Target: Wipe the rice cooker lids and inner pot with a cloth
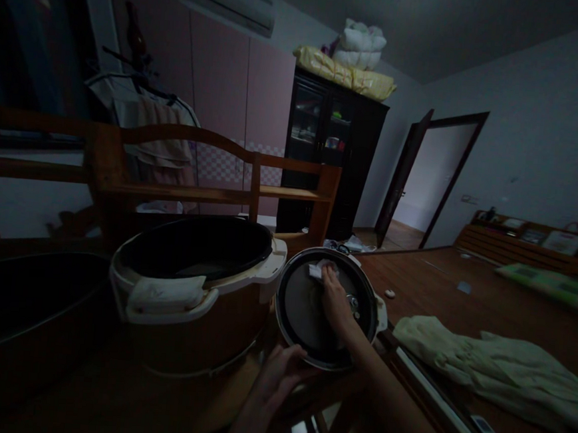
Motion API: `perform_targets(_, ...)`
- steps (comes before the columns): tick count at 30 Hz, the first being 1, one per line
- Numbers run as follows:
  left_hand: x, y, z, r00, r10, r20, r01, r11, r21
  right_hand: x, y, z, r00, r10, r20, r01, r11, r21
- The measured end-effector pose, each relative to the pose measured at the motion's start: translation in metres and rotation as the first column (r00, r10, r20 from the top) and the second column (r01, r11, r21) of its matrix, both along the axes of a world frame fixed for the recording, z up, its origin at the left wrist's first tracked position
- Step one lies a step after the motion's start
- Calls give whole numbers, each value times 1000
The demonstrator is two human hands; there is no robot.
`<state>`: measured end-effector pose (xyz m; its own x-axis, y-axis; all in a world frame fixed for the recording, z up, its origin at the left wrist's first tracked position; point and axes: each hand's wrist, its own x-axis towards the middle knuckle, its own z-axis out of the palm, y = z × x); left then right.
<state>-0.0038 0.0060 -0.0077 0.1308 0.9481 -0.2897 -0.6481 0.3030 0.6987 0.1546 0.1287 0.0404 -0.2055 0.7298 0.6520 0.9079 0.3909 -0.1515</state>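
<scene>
A round cooker lid (pixel 296 304) is tilted with its grey inner face toward me, showing a dark seal ring and a metal fitting near its right side. My right hand (pixel 333 293) presses a white tissue (pixel 315 270) against that inner face, with the fingers bunched over it. At the lid's lower rim, my left hand (pixel 279 374) grips the edge with thumb and fingers. To the left stands the cooker body (pixel 200 333), white-rimmed with a side handle and a dark open inside.
A large dark pot (pixel 31 316) sits at the far left. Behind the cooker runs a wooden bed rail (pixel 185 194). On the wooden surface at right lie a pale green garment (pixel 488 359), a small white object (pixel 389 294) and a green checked mat (pixel 554 284).
</scene>
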Motion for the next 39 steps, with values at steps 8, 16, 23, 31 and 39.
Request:
perform_targets(8,3,1,4,994,-31,105,37,998,-49,-29,-7,2,983,177,-54,-177,984,-1)
perform_targets(16,2,2,-2,997,-43,70,43,999,-7,-44,-23,5,934,353,-61,-357,931,-79)
perform_targets(23,1,0,3,996,-49,79,50,999,-16,-41,-39,4,875,475,-95,-484,863,-146)
perform_targets(31,0,1,-2,993,-76,93,73,997,36,-35,-58,-1,823,553,-130,-567,787,-243)
perform_targets(39,-2,0,1,985,-96,145,89,994,60,-26,-70,-2,798,596,-95,-595,752,-284)
